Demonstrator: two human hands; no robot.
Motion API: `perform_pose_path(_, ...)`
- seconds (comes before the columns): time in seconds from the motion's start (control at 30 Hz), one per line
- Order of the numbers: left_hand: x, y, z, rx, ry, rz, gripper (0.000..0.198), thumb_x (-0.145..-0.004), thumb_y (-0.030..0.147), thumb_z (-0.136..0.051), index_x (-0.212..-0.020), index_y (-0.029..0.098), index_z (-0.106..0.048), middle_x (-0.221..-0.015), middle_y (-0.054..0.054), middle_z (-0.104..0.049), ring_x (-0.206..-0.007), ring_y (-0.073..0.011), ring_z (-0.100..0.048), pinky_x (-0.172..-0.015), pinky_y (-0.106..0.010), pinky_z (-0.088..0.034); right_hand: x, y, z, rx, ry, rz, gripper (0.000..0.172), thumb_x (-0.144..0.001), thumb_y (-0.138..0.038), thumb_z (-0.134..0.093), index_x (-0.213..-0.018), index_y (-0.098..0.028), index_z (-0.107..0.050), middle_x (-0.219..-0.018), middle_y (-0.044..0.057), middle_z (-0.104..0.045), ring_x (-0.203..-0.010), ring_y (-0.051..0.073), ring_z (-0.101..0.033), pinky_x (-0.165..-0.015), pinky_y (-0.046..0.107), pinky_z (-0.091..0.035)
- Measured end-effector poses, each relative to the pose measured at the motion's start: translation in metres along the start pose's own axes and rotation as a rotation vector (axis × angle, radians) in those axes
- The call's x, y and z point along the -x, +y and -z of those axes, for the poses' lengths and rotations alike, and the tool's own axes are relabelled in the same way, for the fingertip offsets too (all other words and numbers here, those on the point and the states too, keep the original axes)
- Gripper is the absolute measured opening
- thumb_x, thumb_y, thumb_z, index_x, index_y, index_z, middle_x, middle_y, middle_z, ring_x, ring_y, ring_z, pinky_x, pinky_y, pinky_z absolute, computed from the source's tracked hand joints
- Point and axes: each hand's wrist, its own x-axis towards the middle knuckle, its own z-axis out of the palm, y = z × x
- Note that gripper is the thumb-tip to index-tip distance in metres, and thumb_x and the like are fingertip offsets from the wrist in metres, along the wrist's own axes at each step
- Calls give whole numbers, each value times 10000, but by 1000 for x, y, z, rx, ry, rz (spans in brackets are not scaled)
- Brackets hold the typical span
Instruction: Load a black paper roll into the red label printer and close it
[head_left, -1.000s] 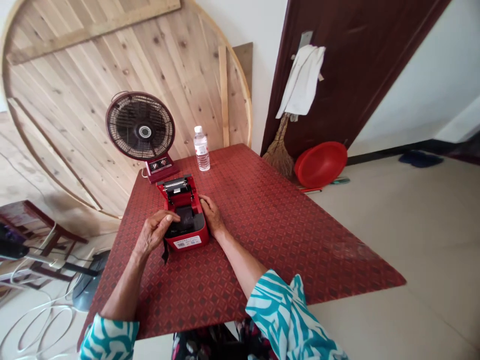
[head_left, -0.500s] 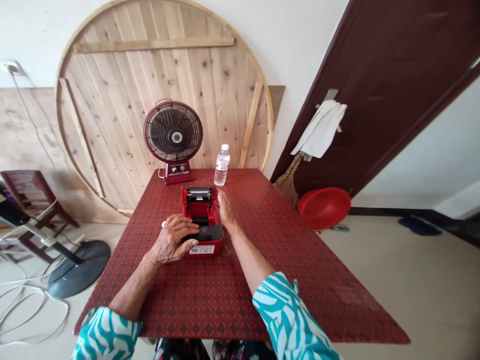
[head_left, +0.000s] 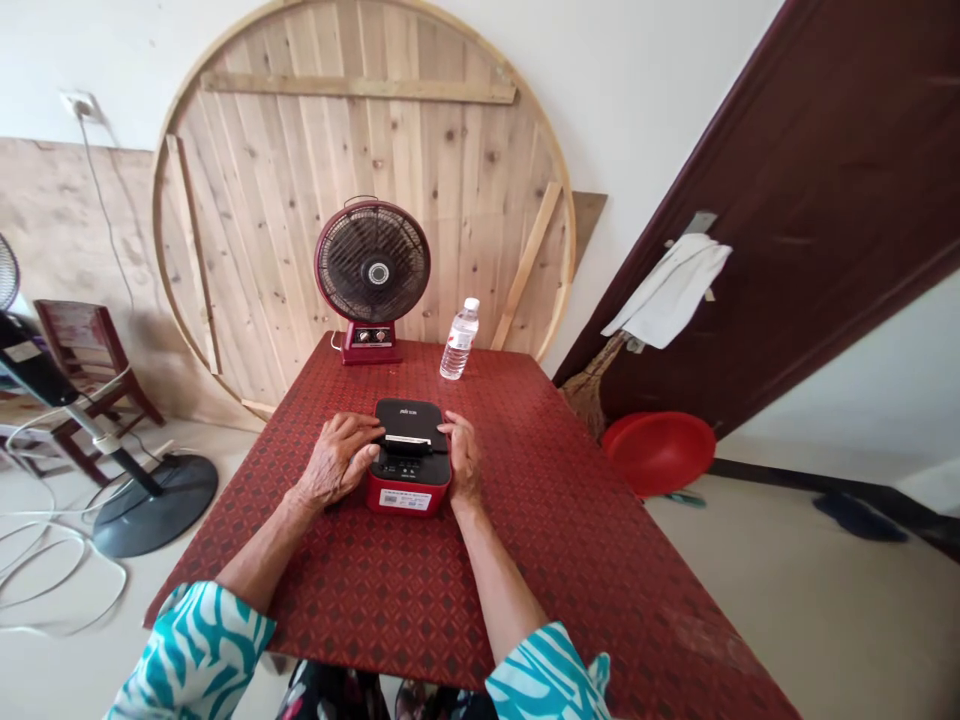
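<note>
A small red and black printer stands on the table, its black lid down and a pale strip showing in the slot across its top. My left hand is at the printer's left side, its fingertips on the lid's edge and its thumb by the top panel. On the opposite side, my right hand has its fingers bent against the right edge. Between them the two hands clasp the printer. A white label with print is on the red side facing me. The inside of the printer is hidden by the lid.
The table has a red patterned top. Toward its far edge stand a red table fan and a clear water bottle. A floor fan base and cords are at left; a red basin lies right of the table.
The printer's lid, raised before, is now down over the compartment. My right hand has come down from the lid to the printer's right edge. The whole view has shifted slightly.
</note>
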Motion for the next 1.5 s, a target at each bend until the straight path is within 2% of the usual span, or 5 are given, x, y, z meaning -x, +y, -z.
perform_pose_path(0.43, 2, -11, -11, 68, 25, 48, 466, -1041, 426, -335, -1108, 235, -755, -1145, -88, -732, -1154, -238, -590, -1029, -435, -406, 7, -5, -2, -13, 35, -5, 484, -918, -603, -388, -837, -227, -681, -1212, 99, -654, -1207, 234, -571, -1122, 426, -388)
perform_pose_path(0.67, 4, -11, -12, 158, 18, 122, 419, -1018, 424, -386, -1166, 217, -719, -1171, -98, -725, -1169, -242, -609, -1063, -438, -407, 11, 13, -11, -219, 25, -231, 593, -907, -621, -402, -1292, -199, -561, -1337, 117, -628, -1214, 231, -589, -1088, 428, -433)
perform_pose_path(0.8, 4, -11, -14, 214, 43, 186, 362, -981, 429, -469, -1137, 213, -714, -1157, -101, -724, -1122, -236, -632, -1044, -423, -430, 9, 18, -11, -153, -68, -198, 524, -939, -568, -383, -1228, -204, -626, -1303, 93, -662, -1222, 229, -578, -1103, 416, -410)
perform_pose_path(1.1, -1, 0, 0, 552, 70, 487, 416, -823, 432, -651, -1145, 176, -712, -1127, -98, -728, -1085, -269, -656, -984, -398, -488, 10, 10, -14, -202, -12, -228, 546, -910, -597, -428, -1207, -207, -669, -1262, 78, -701, -1188, 227, -586, -1039, 370, -439)
perform_pose_path(1.5, 2, -10, -9, 744, 11, 572, 602, -728, 312, -725, -1300, 165, -610, -1204, -117, -670, -1096, -249, -609, -954, -391, -481, 9, 13, -15, -205, -15, -238, 526, -907, -587, -444, -1192, -207, -669, -1243, 73, -709, -1173, 223, -595, -1039, 368, -431)
